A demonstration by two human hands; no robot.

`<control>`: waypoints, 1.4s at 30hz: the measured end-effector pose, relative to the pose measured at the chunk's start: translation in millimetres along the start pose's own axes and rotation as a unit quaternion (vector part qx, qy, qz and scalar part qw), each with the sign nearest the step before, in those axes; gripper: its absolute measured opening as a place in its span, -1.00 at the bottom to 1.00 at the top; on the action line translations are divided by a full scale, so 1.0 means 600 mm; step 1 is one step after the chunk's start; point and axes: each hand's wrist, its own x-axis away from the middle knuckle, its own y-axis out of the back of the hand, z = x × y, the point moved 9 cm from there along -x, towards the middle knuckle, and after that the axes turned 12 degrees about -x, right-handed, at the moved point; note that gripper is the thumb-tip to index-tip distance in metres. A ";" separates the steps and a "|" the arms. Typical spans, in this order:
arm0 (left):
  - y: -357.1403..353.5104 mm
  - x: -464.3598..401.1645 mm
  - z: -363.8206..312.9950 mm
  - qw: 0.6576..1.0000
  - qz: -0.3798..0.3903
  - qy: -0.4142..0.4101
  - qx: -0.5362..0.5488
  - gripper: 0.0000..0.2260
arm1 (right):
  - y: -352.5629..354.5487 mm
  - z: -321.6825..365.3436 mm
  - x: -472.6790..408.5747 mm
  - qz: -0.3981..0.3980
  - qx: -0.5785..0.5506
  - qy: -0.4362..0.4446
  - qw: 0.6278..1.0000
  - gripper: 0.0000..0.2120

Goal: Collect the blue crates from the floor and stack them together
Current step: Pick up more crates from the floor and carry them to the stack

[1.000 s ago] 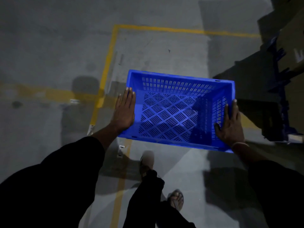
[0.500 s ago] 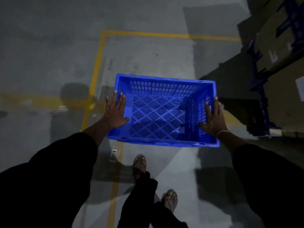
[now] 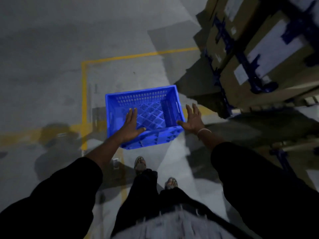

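Change: blue crate (image 3: 145, 116) dropped away, frame centre | your left hand (image 3: 132, 125), right hand (image 3: 192, 119) now spread, empty | crate released; fetch next.

Open concrete floor (image 3: 51, 75) fills upper left and centre of frame. Right side blocked: cardboard boxes (image 3: 255, 54) on blue racking (image 3: 245, 62), just beside blue crate (image 3: 143, 100).

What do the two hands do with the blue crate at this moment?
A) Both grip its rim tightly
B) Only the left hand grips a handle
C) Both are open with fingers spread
C: the left hand and the right hand show straight, spread fingers beside the blue crate, curled round nothing.
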 end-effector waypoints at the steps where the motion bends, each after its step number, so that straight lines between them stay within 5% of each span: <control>1: 0.005 0.014 -0.022 1.000 0.000 -0.014 0.007 -0.08 | 0.012 0.001 0.027 -0.013 -0.013 -0.005 1.000 0.03; 8: 0.023 0.027 -0.129 0.994 0.001 -0.102 -0.035 -0.09 | 0.053 -0.071 0.164 -0.102 -0.137 -0.061 0.983 -0.06; 19: -0.022 -0.025 -0.277 0.930 0.168 -0.307 -0.115 -0.09 | -0.011 -0.150 0.428 -0.272 -0.282 -0.244 0.887 -0.08; 29: -0.193 0.097 -0.356 0.840 0.303 -0.420 -0.162 -0.12 | -0.159 -0.149 0.749 -0.423 -0.360 -0.378 0.741 -0.15; 37: -0.351 0.278 -0.441 0.761 0.347 -0.499 -0.227 -0.02 | -0.307 -0.162 1.040 -0.524 -0.396 -0.454 0.602 -0.17; 42: -0.464 0.451 -0.483 0.717 0.409 -0.517 -0.227 -0.14 | -0.414 -0.163 1.245 -0.575 -0.420 -0.479 0.513 -0.17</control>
